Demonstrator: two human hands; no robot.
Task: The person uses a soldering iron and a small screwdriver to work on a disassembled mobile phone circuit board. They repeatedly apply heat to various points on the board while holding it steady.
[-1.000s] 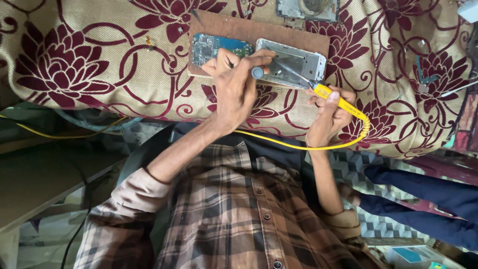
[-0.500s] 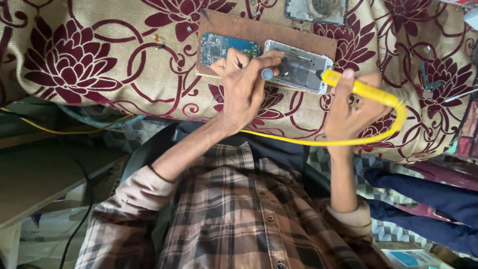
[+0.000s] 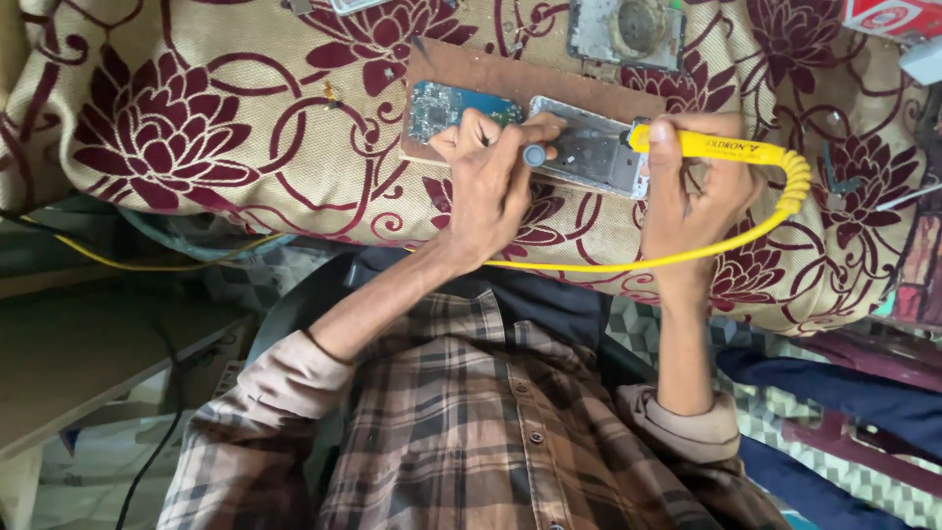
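Opened silver phone chassis (image 3: 594, 152), stripped of its back, lies on a brown hardboard rectangle (image 3: 510, 79) near the far edge of my surface, which is draped in a beige cloth with maroon flowers (image 3: 196, 147). Just beside it on the board sits a small blue-green circuit board (image 3: 442, 106). A second gutted grey phone frame (image 3: 628, 29) rests beyond the board, at the far edge.

My right hand (image 3: 702, 191) is clamped around a yellow-handled soldering iron (image 3: 716, 147), tip end at the chassis's right end, its yellow cord (image 3: 687, 253) looping back across the cloth's near edge. My left hand (image 3: 491, 186) is closed on a thin tool with a round grey cap (image 3: 534, 155), pressed to the chassis's left part.

I judge the risk to be the hot tip: a slip could scorch cloth or fingers, and the cord could drag against my wrist.
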